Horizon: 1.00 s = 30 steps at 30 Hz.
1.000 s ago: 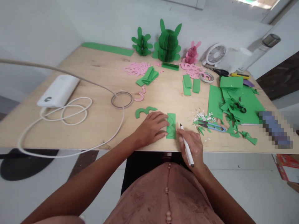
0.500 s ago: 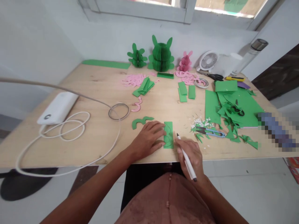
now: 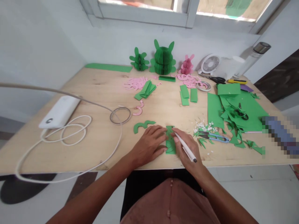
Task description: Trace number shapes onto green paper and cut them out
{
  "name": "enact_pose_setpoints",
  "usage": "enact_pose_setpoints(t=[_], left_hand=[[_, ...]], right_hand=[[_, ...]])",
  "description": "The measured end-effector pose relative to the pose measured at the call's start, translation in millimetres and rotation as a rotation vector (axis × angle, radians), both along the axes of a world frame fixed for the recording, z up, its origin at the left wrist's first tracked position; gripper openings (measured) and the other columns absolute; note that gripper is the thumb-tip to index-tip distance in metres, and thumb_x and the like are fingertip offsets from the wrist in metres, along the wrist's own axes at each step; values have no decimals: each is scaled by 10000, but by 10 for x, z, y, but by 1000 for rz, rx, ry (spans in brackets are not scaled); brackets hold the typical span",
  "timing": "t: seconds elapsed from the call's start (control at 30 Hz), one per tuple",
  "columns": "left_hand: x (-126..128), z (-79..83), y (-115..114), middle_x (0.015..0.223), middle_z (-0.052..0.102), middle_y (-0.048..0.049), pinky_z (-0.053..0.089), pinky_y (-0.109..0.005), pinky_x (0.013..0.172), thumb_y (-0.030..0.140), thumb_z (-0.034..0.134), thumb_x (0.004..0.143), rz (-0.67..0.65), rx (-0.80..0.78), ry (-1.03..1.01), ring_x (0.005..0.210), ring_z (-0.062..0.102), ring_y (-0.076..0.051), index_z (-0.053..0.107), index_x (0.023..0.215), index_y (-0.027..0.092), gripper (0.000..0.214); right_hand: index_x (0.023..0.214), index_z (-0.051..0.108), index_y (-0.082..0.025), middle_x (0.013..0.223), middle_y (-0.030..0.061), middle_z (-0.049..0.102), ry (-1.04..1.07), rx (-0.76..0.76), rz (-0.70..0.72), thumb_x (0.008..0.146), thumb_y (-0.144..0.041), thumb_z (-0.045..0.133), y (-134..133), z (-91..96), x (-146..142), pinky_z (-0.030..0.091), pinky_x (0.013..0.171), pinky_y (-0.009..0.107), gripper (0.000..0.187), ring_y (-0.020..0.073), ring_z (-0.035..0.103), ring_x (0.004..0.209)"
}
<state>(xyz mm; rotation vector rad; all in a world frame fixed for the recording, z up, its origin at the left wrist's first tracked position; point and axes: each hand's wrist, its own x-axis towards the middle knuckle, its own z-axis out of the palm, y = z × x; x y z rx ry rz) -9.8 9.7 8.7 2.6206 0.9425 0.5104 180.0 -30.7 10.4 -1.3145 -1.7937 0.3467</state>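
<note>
My left hand [image 3: 149,143] lies flat, fingers spread, pressing on a small green paper rectangle [image 3: 170,146] near the front edge of the wooden table [image 3: 98,93]. My right hand [image 3: 187,147] is closed round a white pen [image 3: 185,147], whose tip rests on the top of that green piece. A green cut-out shaped like a 3 [image 3: 142,125] lies just left of my left hand.
Blue-handled snips [image 3: 213,136] and paper scraps lie right of my hands, with green sheets [image 3: 235,107] beyond. A white power bank [image 3: 59,112] with a coiled cable [image 3: 67,130] sits at the left. Paper rabbits [image 3: 163,57], a fan [image 3: 210,63], tape [image 3: 202,86] and scissors [image 3: 217,80] stand at the back.
My right hand has moved left, bringing the pen tip onto the green piece. The camera has tilted up slightly. My left hand stays on the paper.
</note>
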Motion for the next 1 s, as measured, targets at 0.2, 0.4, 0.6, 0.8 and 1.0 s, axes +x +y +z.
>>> enact_pose_setpoints(t=[0.2, 0.4, 0.6, 0.8, 1.0], left_hand=[[-4, -7, 9, 1322, 563, -125, 346, -535, 1080, 303, 527, 912, -2, -10, -13, 1290, 419, -308, 604, 1165, 197, 286], [-2, -18, 13, 1344, 550, -130, 345, -532, 1086, 302, 536, 906, 9, -12, -21, 1296, 417, -308, 600, 1156, 190, 281], [1, -25, 0, 1348, 550, -130, 337, -518, 1100, 303, 544, 906, 24, -12, -58, 1306, 421, -295, 574, 1149, 181, 274], [8, -39, -10, 1353, 548, -141, 347, -522, 1105, 297, 575, 880, 67, -36, -83, 1316, 431, -292, 552, 1123, 179, 270], [10, -45, -15, 1361, 546, -140, 358, -525, 1099, 281, 593, 867, 79, -36, -95, 1322, 435, -288, 527, 1136, 188, 291]], right_hand=[[1262, 598, -239, 1045, 70, 756, -145, 59, -1, 982, -244, 447, 36, -78, 19, 525, 828, 343, 318, 203, 710, 949], [1264, 581, -218, 1038, 68, 758, -212, 62, 7, 994, -243, 432, 40, -105, 26, 490, 823, 337, 309, 196, 708, 934], [1249, 589, -211, 1010, 67, 764, -227, 69, -3, 988, -220, 446, 46, -115, 18, 475, 826, 334, 298, 189, 713, 884], [1251, 586, -208, 977, 63, 764, -234, 95, -1, 984, -217, 449, 51, -139, 14, 468, 807, 337, 299, 192, 711, 843], [1203, 612, -186, 971, 66, 763, -252, 108, -13, 979, -219, 454, 47, -149, 19, 464, 783, 324, 276, 192, 706, 842]])
